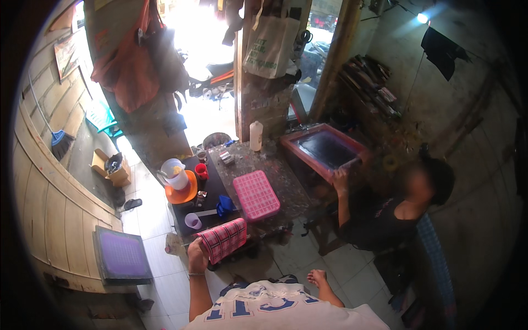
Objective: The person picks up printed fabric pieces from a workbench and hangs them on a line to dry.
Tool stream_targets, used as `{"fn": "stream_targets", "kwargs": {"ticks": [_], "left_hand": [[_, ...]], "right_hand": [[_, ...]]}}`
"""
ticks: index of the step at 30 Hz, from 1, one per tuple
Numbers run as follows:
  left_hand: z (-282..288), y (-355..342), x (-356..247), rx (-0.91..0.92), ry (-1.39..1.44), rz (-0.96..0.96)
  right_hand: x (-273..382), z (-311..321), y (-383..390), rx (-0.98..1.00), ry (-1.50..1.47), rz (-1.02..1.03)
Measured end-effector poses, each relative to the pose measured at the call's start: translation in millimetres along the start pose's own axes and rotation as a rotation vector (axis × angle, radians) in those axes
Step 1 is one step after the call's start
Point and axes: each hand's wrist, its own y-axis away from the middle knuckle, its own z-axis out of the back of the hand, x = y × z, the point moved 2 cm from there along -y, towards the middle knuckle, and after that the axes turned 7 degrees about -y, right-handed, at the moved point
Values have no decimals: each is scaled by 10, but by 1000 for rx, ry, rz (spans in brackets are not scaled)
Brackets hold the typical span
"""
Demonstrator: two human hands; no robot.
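My left hand (197, 252) grips the left end of a pink-and-black plaid sheet (223, 240), held over the near edge of the dark side table (181, 217). My right hand (317, 278) hangs low at my side above the floor, fingers slightly curled and apart, holding nothing. A pink checked flat pad or board (256, 195) lies on the stained worktable (283, 175) ahead of me. A purple cup (192, 221), blue object (224, 205), red cup (201, 171) and white jug on an orange dish (176, 175) stand to its left, with a white bottle (256, 136) at the back.
A co-worker (385, 225) on the right holds a wooden screen frame (324, 148). A purple-meshed screen (121, 254) leans at lower left. A cardboard box (113, 171), broom (59, 142) and green chair (102, 116) stand along the left. Bags (126, 71) hang beside the bright doorway.
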Motion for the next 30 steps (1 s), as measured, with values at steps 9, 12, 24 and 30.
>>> {"fn": "stream_targets", "kwargs": {"ticks": [9,12,24,30], "left_hand": [[85,-395,-350,31,-21,94],[183,-541,-398,24,-296,61],[185,-724,-516,71,-113,238],[391,-841,-494,58,-285,103]], "right_hand": [[-444,-428,325,-73,-52,-86],[-664,-467,442,-100,-94,-123],[-1169,-747,493,-149,-192,-197],[-908,-926,335,-106,-180,-112]]}}
